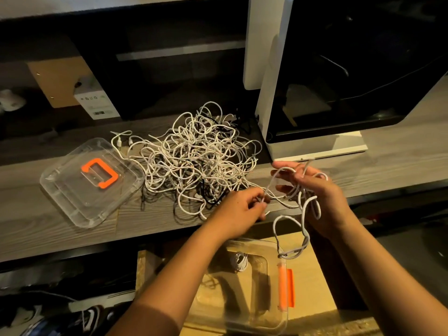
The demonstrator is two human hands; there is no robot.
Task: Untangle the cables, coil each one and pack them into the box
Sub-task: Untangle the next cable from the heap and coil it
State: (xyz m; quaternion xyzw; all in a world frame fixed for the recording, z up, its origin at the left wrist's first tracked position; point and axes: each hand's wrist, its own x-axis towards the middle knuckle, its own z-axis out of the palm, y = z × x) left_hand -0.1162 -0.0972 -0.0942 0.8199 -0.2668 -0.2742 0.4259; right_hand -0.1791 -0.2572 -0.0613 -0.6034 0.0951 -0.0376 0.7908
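A big tangle of white cables (198, 154), with a few black ones mixed in, lies on the grey wooden shelf (48, 226). My left hand (238, 212) pinches a white cable end at the tangle's front right edge. My right hand (317, 190) holds a loose white cable (294, 236) looped over its fingers, and the cable's loops hang down past the shelf edge. Below the hands stands the clear plastic box (274, 318) with an orange latch (287, 287). One coiled white cable (240, 261) lies inside it.
The box's clear lid (72, 195) with an orange handle lies on the shelf left of the tangle. A white-framed machine with a dark window (339, 81) stands at the right rear. A small white carton (97, 103) stands at the back left. The box rests on a light wooden surface (315, 275).
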